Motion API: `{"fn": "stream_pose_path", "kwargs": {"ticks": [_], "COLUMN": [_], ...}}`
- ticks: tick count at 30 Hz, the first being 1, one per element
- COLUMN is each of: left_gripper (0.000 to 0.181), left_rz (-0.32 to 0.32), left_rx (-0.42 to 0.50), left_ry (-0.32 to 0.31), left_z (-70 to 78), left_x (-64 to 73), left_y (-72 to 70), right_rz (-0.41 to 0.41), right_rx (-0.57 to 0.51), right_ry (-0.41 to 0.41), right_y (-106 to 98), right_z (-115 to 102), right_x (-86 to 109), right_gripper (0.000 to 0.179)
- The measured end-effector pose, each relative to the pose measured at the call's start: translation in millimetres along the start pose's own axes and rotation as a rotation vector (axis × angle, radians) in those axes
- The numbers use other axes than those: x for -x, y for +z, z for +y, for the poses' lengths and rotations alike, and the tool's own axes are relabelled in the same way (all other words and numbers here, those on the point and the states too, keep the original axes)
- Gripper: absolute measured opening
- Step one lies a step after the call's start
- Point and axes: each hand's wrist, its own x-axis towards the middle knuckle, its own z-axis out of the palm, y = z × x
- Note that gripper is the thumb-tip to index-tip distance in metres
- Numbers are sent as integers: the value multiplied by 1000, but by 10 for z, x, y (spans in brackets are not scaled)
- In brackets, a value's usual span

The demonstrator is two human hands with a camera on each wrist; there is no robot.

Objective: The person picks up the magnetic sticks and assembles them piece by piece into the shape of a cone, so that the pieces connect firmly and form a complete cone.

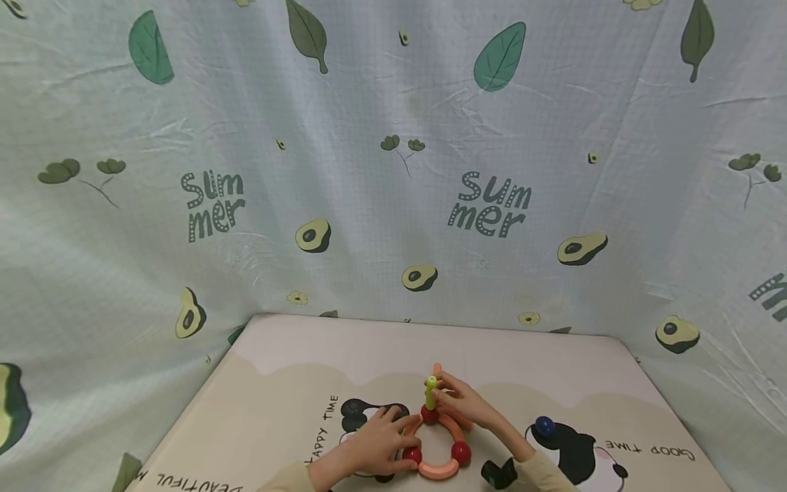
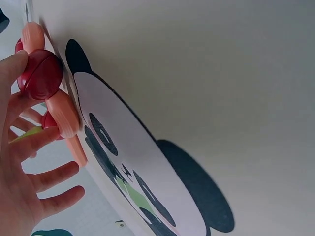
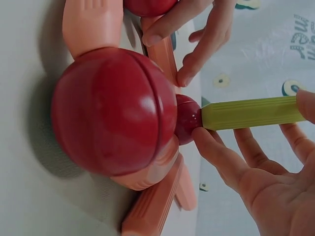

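Note:
On the mat, three red balls joined by curved orange pieces (image 1: 438,471) form a ring. My left hand (image 1: 378,441) holds the left red ball (image 2: 42,73) between thumb and index finger; its other fingers are spread, one reaching along a curved orange piece (image 2: 63,113). A yellow-green ridged stick (image 3: 253,112) stands upright from the far red ball (image 3: 187,118). My right hand (image 1: 464,402) pinches this stick, thumb near its top and a fingertip down by the ball. The right red ball (image 3: 110,113) is large in the right wrist view, with no hand on it.
Straight orange sticks (image 3: 153,204) lie beside and behind the ring. A blue ball (image 1: 544,426) sits to the right on the printed mat (image 1: 295,342). A dark block-like object (image 1: 499,473) is by my right wrist. A patterned curtain (image 1: 369,191) hangs around the mat.

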Motion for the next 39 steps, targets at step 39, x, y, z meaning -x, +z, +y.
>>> {"fn": "stream_pose_path", "kwargs": {"ticks": [39], "left_gripper": [28], "left_rz": [195], "left_rx": [679], "left_ry": [-424], "left_z": [-91], "left_x": [-333], "left_y": [-87], "right_rz": [50], "right_rx": [3], "right_ry": [41], "right_y": [-185], "right_z": [-64], "right_x": [107], "right_gripper": [36]}}
